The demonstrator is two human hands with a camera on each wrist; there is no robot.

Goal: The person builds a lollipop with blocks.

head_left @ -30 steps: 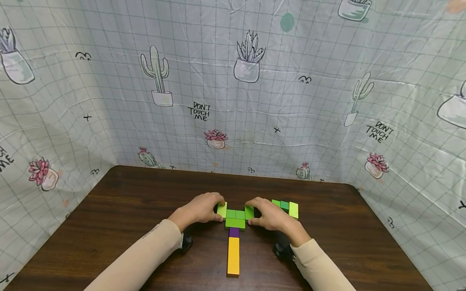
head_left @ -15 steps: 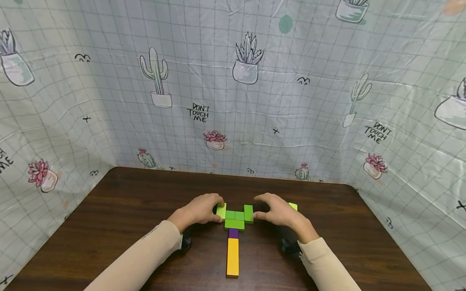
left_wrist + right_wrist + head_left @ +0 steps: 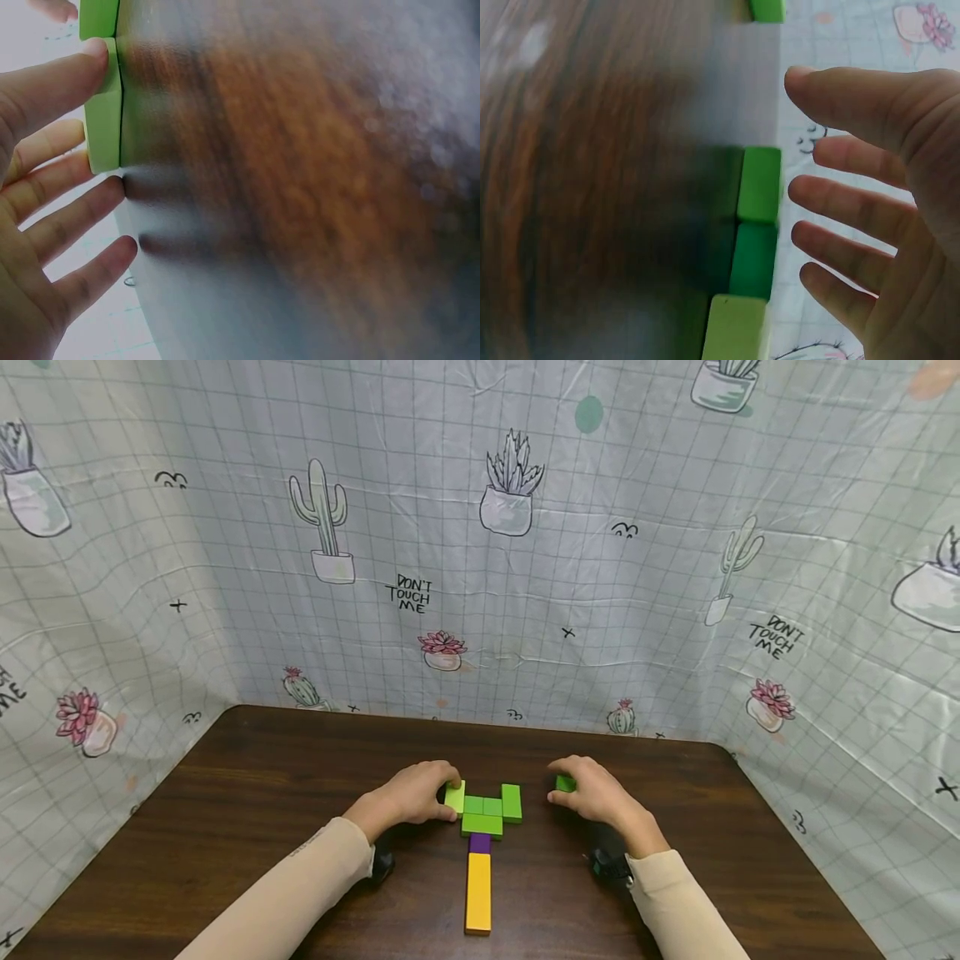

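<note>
My left hand (image 3: 408, 793) pinches a yellow-green block (image 3: 455, 799) between thumb and fingers; the left wrist view shows the thumb on one side of this block (image 3: 105, 135). Beside it sit two small green cubes (image 3: 483, 806), a wide green block (image 3: 482, 825) and a green block (image 3: 512, 803). A purple cube (image 3: 480, 843) and a long orange-yellow block (image 3: 478, 893) run on toward me. My right hand (image 3: 600, 797) holds nothing, fingers spread above a green cube (image 3: 760, 185), a dark green cube (image 3: 753, 260) and another yellow-green block (image 3: 736, 328), partly hidden in the head view.
The dark brown wooden table (image 3: 300, 893) carries all the blocks. A printed cloth (image 3: 450, 543) with cactus drawings hangs behind it and along both sides.
My right hand has let go of the green block at the right of the built shape and moved right, to over the separate row of blocks. The left hand stays on its block.
</note>
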